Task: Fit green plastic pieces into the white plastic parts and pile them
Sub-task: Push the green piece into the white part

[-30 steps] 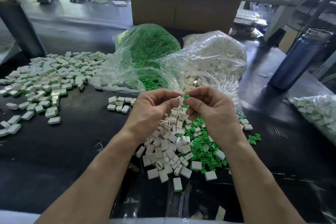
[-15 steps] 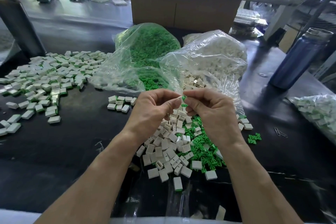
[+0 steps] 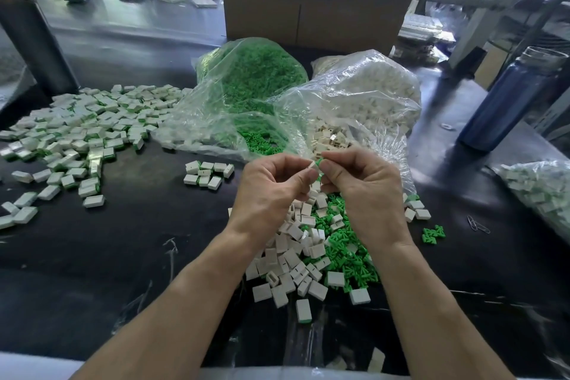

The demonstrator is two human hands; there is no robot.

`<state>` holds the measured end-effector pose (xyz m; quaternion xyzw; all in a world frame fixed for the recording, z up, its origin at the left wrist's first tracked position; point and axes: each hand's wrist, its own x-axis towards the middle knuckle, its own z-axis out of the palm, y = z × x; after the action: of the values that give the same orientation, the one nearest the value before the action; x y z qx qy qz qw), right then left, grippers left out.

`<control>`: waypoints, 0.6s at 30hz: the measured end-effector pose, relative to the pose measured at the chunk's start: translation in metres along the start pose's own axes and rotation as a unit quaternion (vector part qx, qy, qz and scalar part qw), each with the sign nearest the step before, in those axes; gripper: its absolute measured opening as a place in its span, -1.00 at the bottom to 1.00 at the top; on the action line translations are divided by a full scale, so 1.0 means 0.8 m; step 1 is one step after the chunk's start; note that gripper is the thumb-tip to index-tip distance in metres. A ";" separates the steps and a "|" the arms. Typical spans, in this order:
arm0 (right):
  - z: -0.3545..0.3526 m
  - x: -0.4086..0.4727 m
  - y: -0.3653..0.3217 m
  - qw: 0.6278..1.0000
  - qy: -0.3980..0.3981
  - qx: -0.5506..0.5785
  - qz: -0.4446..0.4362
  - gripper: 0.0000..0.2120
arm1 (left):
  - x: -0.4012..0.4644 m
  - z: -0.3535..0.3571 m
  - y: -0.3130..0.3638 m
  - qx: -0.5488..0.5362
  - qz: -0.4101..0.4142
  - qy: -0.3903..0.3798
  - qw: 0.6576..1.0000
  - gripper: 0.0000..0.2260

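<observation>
My left hand (image 3: 271,185) pinches a small white plastic part (image 3: 313,165) between thumb and forefinger. My right hand (image 3: 361,182) pinches a green piece (image 3: 320,162) against that part; the two hands meet above the table. Below them lies a mixed heap of loose white parts (image 3: 293,256) and green pieces (image 3: 345,253). A spread pile of fitted white-and-green parts (image 3: 80,133) covers the table's left side. A small cluster of fitted parts (image 3: 206,174) lies left of my left hand.
Two clear bags stand behind my hands: one of green pieces (image 3: 256,83), one of white parts (image 3: 367,95). A blue bottle (image 3: 505,99) stands at the right, another bag of parts (image 3: 539,191) at the right edge. Paper clips (image 3: 478,225) lie nearby. A cardboard box (image 3: 314,12) sits behind.
Both hands stay together at the same spot; the fingers have shifted slightly, and the white part and green piece now show between the fingertips.
</observation>
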<state>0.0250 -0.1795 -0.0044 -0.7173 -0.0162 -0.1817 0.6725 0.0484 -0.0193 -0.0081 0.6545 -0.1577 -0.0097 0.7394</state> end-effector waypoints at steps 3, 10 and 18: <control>-0.002 -0.001 -0.005 1.000 -0.014 -0.017 -0.019 -0.91 | -0.001 0.000 0.001 0.014 0.004 0.013 1.000 -0.95; -0.013 -0.001 -0.013 0.993 -0.055 -0.091 -0.048 -0.90 | -0.002 -0.007 0.005 0.078 0.016 -0.003 0.997 -0.97; -0.013 -0.001 -0.010 0.992 -0.077 -0.091 -0.038 -0.85 | 0.000 -0.012 0.004 0.098 0.019 -0.012 0.995 -0.97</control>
<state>0.0200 -0.1887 0.0036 -0.7864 -0.0783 -0.1518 0.5936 0.0504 -0.0095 -0.0060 0.7203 -0.1794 0.0116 0.6700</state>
